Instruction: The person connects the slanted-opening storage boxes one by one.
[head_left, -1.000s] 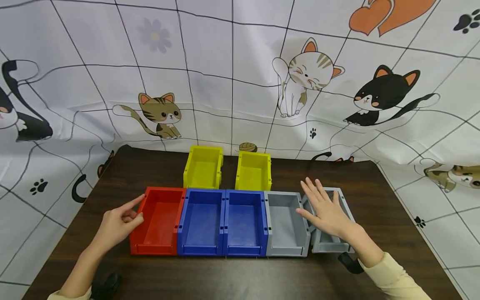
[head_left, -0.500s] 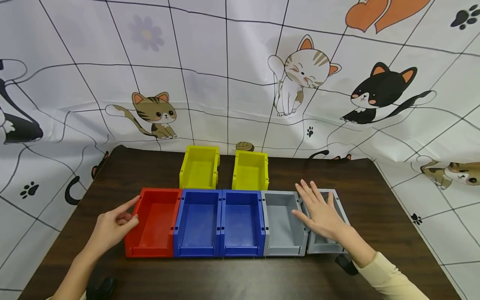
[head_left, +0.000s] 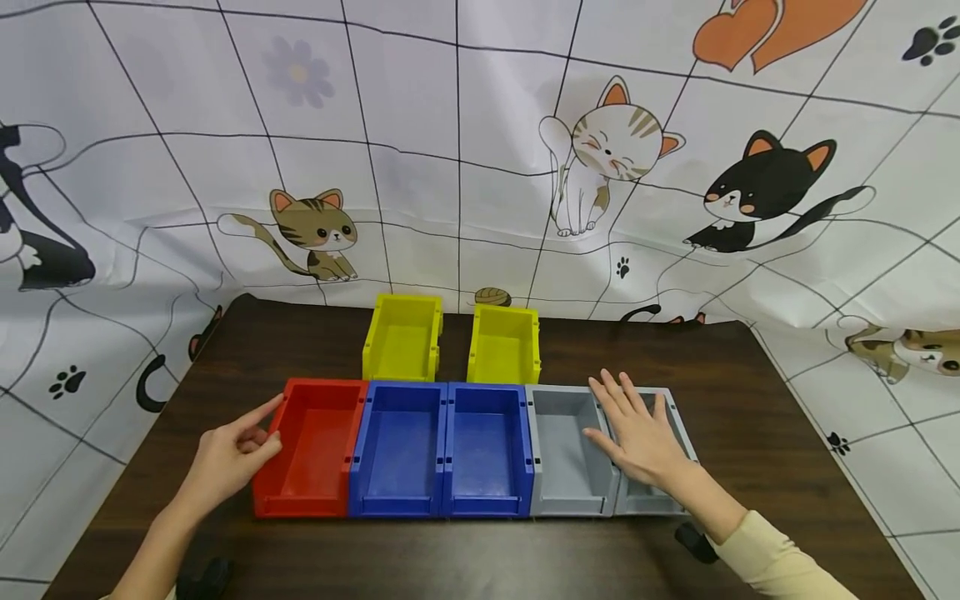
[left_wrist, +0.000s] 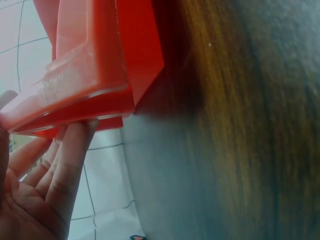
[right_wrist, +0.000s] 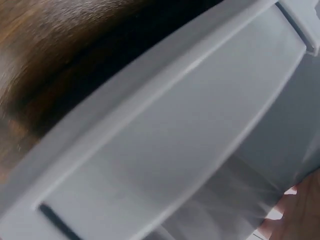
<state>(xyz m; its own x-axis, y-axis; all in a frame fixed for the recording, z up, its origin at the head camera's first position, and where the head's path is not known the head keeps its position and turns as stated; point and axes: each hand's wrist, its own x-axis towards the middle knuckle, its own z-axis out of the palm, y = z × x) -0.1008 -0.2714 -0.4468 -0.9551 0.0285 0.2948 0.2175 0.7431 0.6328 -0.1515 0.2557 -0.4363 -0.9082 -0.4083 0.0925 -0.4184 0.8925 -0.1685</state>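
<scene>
A red bin (head_left: 315, 446) stands at the left end of a row, followed by two blue bins (head_left: 401, 450) (head_left: 487, 450) and two grey bins. At its left rim my left hand (head_left: 225, 454) grips the red bin; the left wrist view shows fingers (left_wrist: 67, 170) against its outer wall. My right hand (head_left: 645, 437) lies spread over the rightmost grey bin (head_left: 652, 500), fingers straight and thumb reaching toward the other grey bin (head_left: 570, 450). Those two grey bins sit side by side without a visible gap. In the right wrist view, the grey bin's wall (right_wrist: 165, 120) hides most of that hand.
Two yellow bins (head_left: 402, 342) (head_left: 504, 346) stand behind the blue ones, apart from each other. All bins rest on a dark wooden table (head_left: 420, 558). A white cloth printed with cats (head_left: 420, 183) hangs behind the table and along its sides.
The rightmost grey bin has moved left and straightened, closing its gap with the neighbouring grey bin. My right hand has moved slightly toward me with it. My left hand stays at the red bin.
</scene>
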